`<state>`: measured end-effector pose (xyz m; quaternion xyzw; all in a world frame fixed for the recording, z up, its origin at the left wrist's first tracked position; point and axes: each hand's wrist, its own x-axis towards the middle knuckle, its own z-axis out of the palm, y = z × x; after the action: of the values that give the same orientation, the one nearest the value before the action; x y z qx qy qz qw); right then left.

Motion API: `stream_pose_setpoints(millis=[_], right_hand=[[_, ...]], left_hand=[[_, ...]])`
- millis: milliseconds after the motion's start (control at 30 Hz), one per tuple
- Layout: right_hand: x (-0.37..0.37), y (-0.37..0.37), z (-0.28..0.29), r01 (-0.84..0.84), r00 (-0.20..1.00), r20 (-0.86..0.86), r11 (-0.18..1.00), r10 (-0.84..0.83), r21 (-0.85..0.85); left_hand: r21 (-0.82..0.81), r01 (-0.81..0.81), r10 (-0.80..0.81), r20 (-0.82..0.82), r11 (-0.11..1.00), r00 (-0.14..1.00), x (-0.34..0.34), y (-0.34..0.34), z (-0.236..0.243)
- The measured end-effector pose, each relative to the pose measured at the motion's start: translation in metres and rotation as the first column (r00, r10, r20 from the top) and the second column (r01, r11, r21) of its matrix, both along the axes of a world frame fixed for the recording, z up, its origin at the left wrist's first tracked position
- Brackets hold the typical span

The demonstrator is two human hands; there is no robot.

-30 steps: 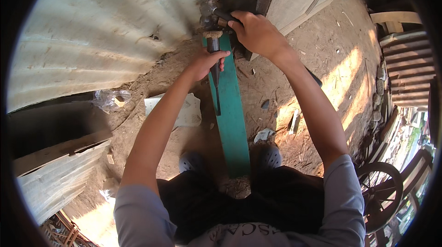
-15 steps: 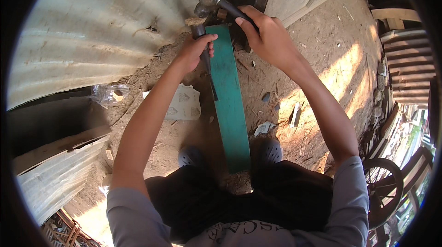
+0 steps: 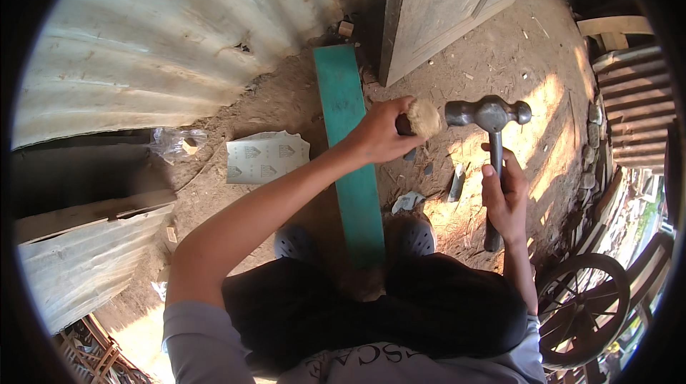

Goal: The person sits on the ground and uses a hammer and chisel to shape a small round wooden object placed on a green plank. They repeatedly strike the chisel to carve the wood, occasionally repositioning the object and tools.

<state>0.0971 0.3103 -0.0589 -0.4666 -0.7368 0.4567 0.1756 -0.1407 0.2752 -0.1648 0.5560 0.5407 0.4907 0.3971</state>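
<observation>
My left hand is closed round a dark chisel-like tool, its pale, frayed top facing up; the rest of it is mostly hidden. My right hand grips the handle of a ball-peen hammer, held head-up just right of the tool's top, with its face close to it. Below my hands a long green board runs away from me between my feet, partly covered by my left forearm.
A corrugated metal wall rises at left above a patterned paper piece and plastic wrap. A wooden door stands ahead. Stacked scrap, a corrugated sheet and a spoked wheel line the right side of the dirt floor.
Both hands have come away from the board's far end toward the right. My left hand's tool now points its top rightward at the camera; the hammer has swung lower, its handle now pointing toward me.
</observation>
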Motion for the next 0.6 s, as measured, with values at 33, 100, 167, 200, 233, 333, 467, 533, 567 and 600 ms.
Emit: stream_pose_setpoints(millis=[33, 100, 167, 200, 233, 333, 467, 533, 567, 600], right_hand=[[0.012, -0.006, -0.008, 0.052, 0.997, -0.061, 0.996, -0.056, -0.077], [0.034, -0.016, -0.019, 0.160, 0.982, -0.076, 0.972, -0.176, -0.174], [0.053, -0.026, -0.035, 0.230, 0.962, -0.097, 0.949, -0.255, -0.215], [0.061, -0.030, -0.046, 0.247, 0.954, -0.116, 0.946, -0.275, -0.211], [0.069, -0.032, -0.052, 0.272, 0.944, -0.129, 0.939, -0.302, -0.210], [0.085, -0.031, -0.058, 0.269, 0.949, -0.098, 0.930, -0.301, -0.252], [0.096, -0.009, -0.062, 0.206, 0.971, -0.071, 0.951, -0.228, -0.232], [0.090, 0.006, -0.069, 0.155, 0.979, -0.089, 0.954, -0.183, -0.255], [0.087, 0.015, -0.067, 0.135, 0.982, -0.093, 0.957, -0.163, -0.256], [0.083, 0.026, -0.061, 0.087, 0.985, -0.117, 0.955, -0.124, -0.282]], left_hand=[[-0.005, 0.045, -0.045, -0.046, 0.999, 0.998, 0.014, -0.003, 0.000], [-0.241, 0.149, -0.190, -0.158, 0.959, 0.969, 0.045, -0.008, 0.005], [-0.204, 0.165, -0.211, -0.228, 0.965, 0.951, 0.072, -0.009, 0.000], [-0.215, 0.174, -0.230, -0.274, 0.961, 0.934, 0.081, -0.009, -0.005], [-0.197, 0.182, -0.234, -0.285, 0.963, 0.930, 0.087, -0.011, -0.009], [-0.079, 0.182, -0.199, -0.352, 0.980, 0.915, 0.095, -0.015, -0.022], [0.056, 0.189, -0.133, -0.518, 0.980, 0.845, 0.082, -0.015, -0.016], [-0.063, 0.167, -0.173, -0.561, 0.984, 0.810, 0.064, -0.014, 0.002], [-0.148, 0.142, -0.200, -0.551, 0.979, 0.810, 0.058, -0.012, 0.012], [-0.233, 0.114, -0.225, -0.538, 0.966, 0.812, 0.050, -0.011, 0.022]])
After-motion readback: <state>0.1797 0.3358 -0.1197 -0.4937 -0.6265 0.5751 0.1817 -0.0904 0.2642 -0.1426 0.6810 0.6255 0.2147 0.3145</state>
